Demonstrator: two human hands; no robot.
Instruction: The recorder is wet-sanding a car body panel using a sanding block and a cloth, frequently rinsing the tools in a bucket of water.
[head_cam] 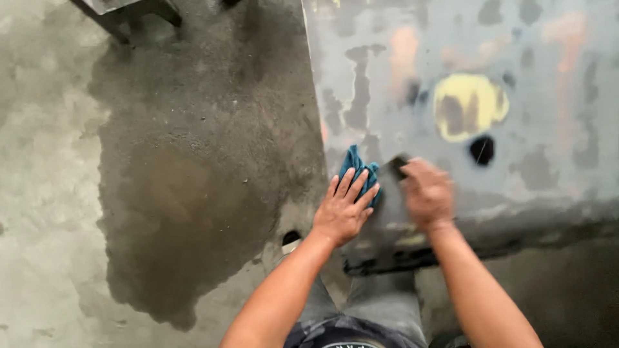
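Far to my left the concrete floor (45,193) is pale and dry, then it turns into a big dark wet patch (193,193) spreading toward my feet, with a dark leg of some stand (129,16) up in the top corner. Now my left hand (342,209), fingers spread flat, pressing a blue cloth (358,171) down onto the near edge of a grey panel (548,129); it is holding the cloth under the palm, not bunched in a fist. The cloth looks soft and light and floppy, so I judge it is best pinned flat or gathered at its crumpled top where it sticks out past my fingertips. Just beside it my right hand (427,193) is closed around a small dark block (400,166), blurred, so I cannot tell exactly what it is; it looks stiff and small enough to pinch from above, and probably slick if the panel is wet. The panel itself is patchy: grey with worn spots, a yellow blotch (469,106) with a black hole (481,149) below it, faint orange streaks further right. It looks hard, heavy and rough at the edge. My grey trousers (380,303) show below, between my forearms. The room seems a bare workshop floor.
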